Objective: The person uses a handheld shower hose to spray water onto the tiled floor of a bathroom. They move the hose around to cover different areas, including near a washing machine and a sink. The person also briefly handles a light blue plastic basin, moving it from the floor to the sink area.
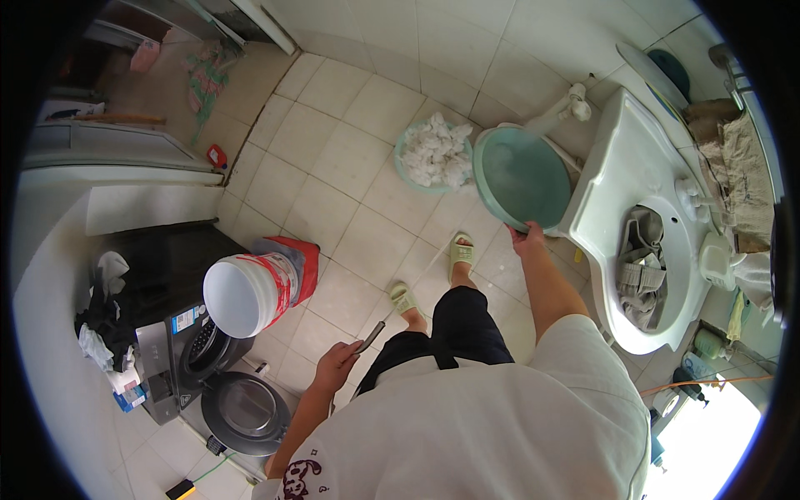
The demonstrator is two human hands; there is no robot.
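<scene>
A green plastic basin (525, 178) is tilted beside the sink, and my right hand (527, 239) grips its lower rim. In my left hand (337, 365) is a grey handle (373, 337); a thin pale streak runs from its tip toward the floor near the basin, and I cannot tell whether it is water or a rod. Left of the green basin stands a smaller basin (400, 164) heaped with wet-looking white cloth (435, 152). Grey clothing (642, 269) lies in the white sink bowl.
A white bucket (234, 299) and a red-and-grey bag (306, 269) stand by the front-load washing machine (159, 356), whose round door (245, 412) hangs open. The ceramic sink (600, 219) borders the right side. A red bottle (217, 156) lies near the doorway.
</scene>
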